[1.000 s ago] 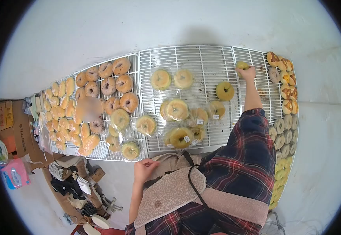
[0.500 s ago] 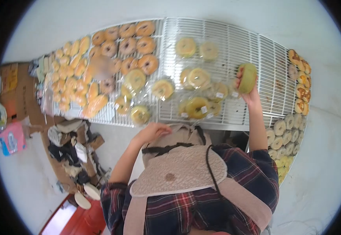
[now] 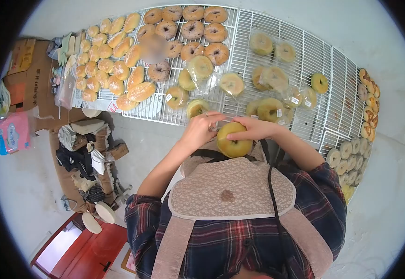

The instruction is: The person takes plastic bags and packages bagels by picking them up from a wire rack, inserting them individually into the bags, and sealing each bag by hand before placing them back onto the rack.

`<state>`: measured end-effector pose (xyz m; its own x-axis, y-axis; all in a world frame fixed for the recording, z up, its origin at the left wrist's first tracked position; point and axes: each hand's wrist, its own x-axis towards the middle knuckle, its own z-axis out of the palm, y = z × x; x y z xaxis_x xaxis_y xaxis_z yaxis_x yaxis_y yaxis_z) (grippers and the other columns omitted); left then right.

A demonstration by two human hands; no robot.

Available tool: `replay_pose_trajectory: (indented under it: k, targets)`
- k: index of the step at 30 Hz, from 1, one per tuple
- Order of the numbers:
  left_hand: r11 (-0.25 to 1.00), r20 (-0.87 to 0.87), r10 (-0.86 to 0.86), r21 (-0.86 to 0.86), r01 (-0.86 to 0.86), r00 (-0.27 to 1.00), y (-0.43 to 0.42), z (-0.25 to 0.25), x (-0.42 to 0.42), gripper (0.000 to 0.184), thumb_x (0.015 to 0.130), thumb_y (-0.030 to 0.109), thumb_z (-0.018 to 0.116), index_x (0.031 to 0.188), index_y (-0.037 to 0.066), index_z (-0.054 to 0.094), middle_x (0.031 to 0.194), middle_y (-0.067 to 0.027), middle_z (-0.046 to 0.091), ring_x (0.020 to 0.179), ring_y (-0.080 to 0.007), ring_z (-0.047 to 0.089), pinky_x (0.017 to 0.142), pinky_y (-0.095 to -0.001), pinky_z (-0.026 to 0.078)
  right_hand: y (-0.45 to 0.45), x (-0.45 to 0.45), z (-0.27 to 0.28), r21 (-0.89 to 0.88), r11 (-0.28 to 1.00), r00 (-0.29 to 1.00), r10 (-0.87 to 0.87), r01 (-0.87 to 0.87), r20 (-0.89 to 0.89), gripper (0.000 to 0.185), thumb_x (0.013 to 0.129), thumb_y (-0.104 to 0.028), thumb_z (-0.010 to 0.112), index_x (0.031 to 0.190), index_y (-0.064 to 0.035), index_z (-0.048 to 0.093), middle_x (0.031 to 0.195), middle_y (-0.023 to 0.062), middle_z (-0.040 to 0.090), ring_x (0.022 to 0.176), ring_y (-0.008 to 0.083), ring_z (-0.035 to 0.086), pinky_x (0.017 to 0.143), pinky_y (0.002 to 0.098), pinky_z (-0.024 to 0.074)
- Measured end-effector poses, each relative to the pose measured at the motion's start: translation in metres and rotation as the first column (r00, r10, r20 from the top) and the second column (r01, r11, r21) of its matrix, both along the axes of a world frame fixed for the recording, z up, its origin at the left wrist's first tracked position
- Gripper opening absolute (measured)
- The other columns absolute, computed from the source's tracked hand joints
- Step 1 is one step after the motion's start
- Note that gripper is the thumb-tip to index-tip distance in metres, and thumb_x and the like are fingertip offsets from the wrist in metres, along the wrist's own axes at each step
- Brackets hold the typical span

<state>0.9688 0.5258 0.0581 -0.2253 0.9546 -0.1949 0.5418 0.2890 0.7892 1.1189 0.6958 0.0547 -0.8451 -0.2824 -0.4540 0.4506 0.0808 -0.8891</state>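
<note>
One green bagel (image 3: 235, 145) is in hand, just below the middle of the frame, and one more unwrapped bagel (image 3: 320, 83) lies at upper right on the middle wire rack (image 3: 300, 29). Two wrapped bagels (image 3: 261, 44) sit together at upper centre-right; below them more overlap in a cluster, too tangled in clear film for a sure count. Twelve brown bagels (image 3: 215, 32) show at upper centre, with a blurred patch covering a spot among them. Oval rolls (image 3: 103, 50) crowd the upper left, pale rings (image 3: 345, 149) the right, beside topped buns (image 3: 369, 111). A cardboard box (image 3: 35, 88) and one pink package (image 3: 16, 131) fill the left edge; a red door (image 3: 86, 249) is at lower left. The left hand (image 3: 200, 131) covers part of the rack's near edge. The right hand (image 3: 256, 129) grips the green bagel firmly, thumb across its face, fingers behind. The left hand's fingers curl close by; whether they hold or touch anything I cannot tell. Both forearms angle inward above the apron (image 3: 258, 186).
</note>
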Motion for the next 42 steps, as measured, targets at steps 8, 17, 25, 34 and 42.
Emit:
replay_pose_trajectory:
  k: [8,17,25,34,42]
  targets:
    - [0.941,-0.551,-0.152,0.172,0.29,0.82,-0.019,0.08,0.018,0.054,0.07,0.001,0.059,0.123,0.003,0.056,0.129,-0.0061,0.055,0.094,-0.0196,0.059,0.071,-0.0281,0.055,-0.052,0.016,0.044,-0.301,0.403,0.502,-0.677,0.865,0.538,0.043,0.097,-0.034,0.053,0.127,-0.0032,0.05,0.12,0.0079,0.058,0.111,0.0163,0.057,0.094,0.0326,0.0473]
    - [0.723,-0.861,-0.1,0.282,0.63,0.499,-0.012,0.066,0.048,0.044,0.072,0.012,0.059,0.115,0.003,0.064,0.132,-0.0028,0.053,0.091,-0.0121,0.056,0.081,-0.0281,0.048,-0.063,-0.013,0.047,-0.704,0.117,0.41,-0.873,0.7,0.263,0.047,0.096,-0.019,0.055,0.136,-0.0023,0.038,0.134,0.0108,0.046,0.126,0.0223,0.045,0.101,0.0382,0.043]
    - [0.71,-0.364,-0.134,0.614,0.346,0.922,0.004,0.17,-0.013,0.055,0.067,0.021,0.076,0.118,0.007,0.062,0.131,-0.0102,0.054,0.116,-0.0211,0.055,0.091,-0.0309,0.048,0.0,-0.017,0.079,-0.42,0.831,0.724,-0.536,0.365,-0.433,0.062,0.09,-0.015,0.062,0.141,-0.0023,0.03,0.132,0.0137,0.047,0.12,0.0216,0.049,0.094,0.0359,0.0504]
    - [0.798,0.665,-0.326,-0.186,0.573,0.671,0.041,0.107,-0.074,0.057,0.073,0.027,0.081,0.118,0.0,0.058,0.106,-0.0061,0.065,0.099,-0.0127,0.059,0.087,-0.028,0.046,0.032,-0.015,0.139,-0.26,0.939,0.956,-0.266,0.227,-0.126,0.055,0.091,-0.014,0.06,0.139,-0.0044,0.036,0.131,0.0144,0.049,0.105,0.0237,0.061,0.082,0.0331,0.0563]
    - [0.977,0.859,-0.044,0.144,-0.158,0.51,-0.004,0.08,-0.016,0.045,0.085,0.007,0.068,0.125,-0.001,0.051,0.112,-0.0046,0.061,0.099,-0.0115,0.058,0.087,-0.0265,0.046,-0.013,0.02,0.089,-0.379,0.471,0.432,-0.882,0.796,-0.188,0.029,0.093,-0.008,0.055,0.121,0.001,0.052,0.113,0.0157,0.063,0.101,0.0222,0.064,0.089,0.0351,0.0519]
